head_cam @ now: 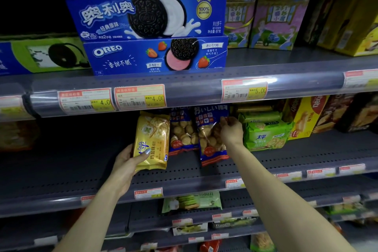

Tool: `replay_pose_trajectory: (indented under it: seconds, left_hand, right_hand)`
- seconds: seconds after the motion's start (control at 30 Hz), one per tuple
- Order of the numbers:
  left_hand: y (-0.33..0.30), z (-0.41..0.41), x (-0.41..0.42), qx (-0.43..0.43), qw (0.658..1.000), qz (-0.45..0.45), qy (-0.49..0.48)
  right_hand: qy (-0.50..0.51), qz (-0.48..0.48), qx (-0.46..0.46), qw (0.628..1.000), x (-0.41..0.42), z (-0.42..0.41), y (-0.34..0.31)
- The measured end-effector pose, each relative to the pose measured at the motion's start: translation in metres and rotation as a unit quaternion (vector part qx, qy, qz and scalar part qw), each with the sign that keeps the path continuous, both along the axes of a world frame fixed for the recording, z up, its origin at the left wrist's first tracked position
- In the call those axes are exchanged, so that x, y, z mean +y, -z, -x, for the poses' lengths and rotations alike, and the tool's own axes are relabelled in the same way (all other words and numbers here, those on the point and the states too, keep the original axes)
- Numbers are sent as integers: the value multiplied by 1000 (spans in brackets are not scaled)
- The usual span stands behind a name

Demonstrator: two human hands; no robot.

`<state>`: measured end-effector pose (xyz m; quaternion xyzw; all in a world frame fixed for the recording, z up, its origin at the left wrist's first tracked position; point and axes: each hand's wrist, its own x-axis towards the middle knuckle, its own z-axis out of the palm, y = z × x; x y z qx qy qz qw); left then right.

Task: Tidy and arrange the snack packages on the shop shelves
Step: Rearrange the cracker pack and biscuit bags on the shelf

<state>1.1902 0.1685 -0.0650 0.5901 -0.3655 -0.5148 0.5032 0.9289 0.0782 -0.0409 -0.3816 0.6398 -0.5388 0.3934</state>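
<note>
Gripping the upright yellow cracker pack [151, 141], the left hand [124, 166] sits lower left; right hand [231, 132] pinches the biscuit bag [210, 137] — long axis vertical, centre frame.

Dim, blurred, dark warped edges

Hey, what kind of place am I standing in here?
Most likely a shop's snack aisle. Grey perforated metal shelves carry red-and-yellow price tags along their edges, and stacked blue Oreo biscuit boxes sit above a yellow cracker packet in the left hand.
</note>
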Motion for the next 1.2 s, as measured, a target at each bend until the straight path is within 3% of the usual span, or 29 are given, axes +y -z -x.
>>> replay_pose_trajectory:
  seconds: [0.23, 0.3, 0.5, 0.6, 0.73, 0.9, 1.2]
  left_hand:
    - [0, 4, 1, -1, 1000, 1, 3]
    - [0, 7, 1, 1, 1000, 3, 6]
    - [4, 17, 1, 3, 1000, -2, 11]
    - [6, 19, 0, 7, 1000, -5, 10]
    - [6, 18, -1, 10, 1000, -8, 14]
    - [8, 17, -1, 10, 1000, -11, 13]
    - [9, 18, 0, 17, 1000, -8, 11]
  right_hand:
    - [36, 27, -98, 994, -3, -5, 2]
    - [38, 34, -90, 995, 1, -8, 1]
    - [-10, 49, 144, 988, 31, -20, -5]
    - [-55, 49, 270, 960, 39, -23, 2]
    - [-104, -38, 374, 921, 45, -24, 15]
    - [-123, -52, 414, 900, 45, -22, 24]
    - [-42, -22, 429, 902, 33, -29, 21]
